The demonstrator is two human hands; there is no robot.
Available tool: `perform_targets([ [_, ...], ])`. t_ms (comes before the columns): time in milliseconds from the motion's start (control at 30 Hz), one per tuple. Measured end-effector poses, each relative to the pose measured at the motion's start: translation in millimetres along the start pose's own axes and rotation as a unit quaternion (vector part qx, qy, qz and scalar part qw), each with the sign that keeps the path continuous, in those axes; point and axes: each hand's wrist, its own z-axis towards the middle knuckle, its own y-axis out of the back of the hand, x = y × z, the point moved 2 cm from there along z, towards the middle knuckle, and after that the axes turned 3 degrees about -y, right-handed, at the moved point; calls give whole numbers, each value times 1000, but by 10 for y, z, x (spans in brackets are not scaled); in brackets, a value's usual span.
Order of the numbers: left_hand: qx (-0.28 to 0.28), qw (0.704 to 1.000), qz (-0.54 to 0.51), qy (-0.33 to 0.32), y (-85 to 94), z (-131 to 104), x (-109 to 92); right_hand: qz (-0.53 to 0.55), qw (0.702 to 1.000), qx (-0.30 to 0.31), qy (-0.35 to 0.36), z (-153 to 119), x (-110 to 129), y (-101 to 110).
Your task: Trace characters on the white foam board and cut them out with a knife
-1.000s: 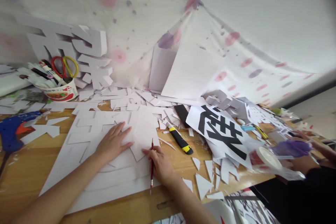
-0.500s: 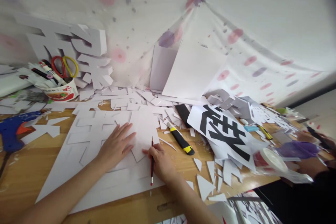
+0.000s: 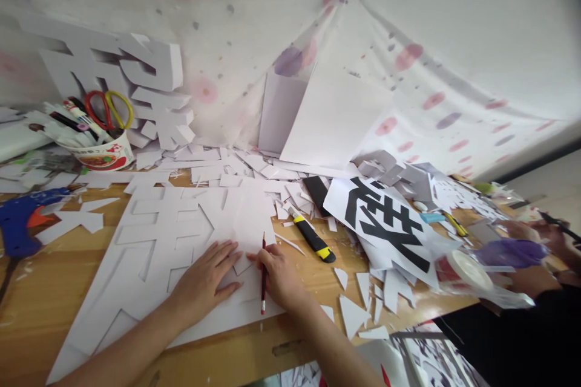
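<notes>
Through the head view, I'm seeing my right hand (image 3: 275,273) clamping the pencil (image 3: 263,281); my left hand (image 3: 209,275), fingers slightly apart, is resting on the white sheet (image 3: 102,281) lying beneath both hands. Uneven pressing could be sliding that sheet askew.

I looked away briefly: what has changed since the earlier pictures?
The left hand has moved toward the person and rightward over the paper. Nothing was visibly taken or let go: the right hand keeps the pencil. The cutter lies where it was.
</notes>
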Motion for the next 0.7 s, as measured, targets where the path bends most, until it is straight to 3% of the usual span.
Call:
perform_targets([
  [267,1,1000,-7,0,10,-17,-9,22,1000,-1,-5,-14,-3,9],
  [400,4,1000,-9,-1,21,-5,-2,123,992,-2,-36,-29,-18,92],
  [600,10,1000,-20,13,10,2,15,356,922,-86,-127,-166,-159,145],
  [700,9,999,-28,18,4,-2,17,422,889,-80,-162,-231,-224,87],
])
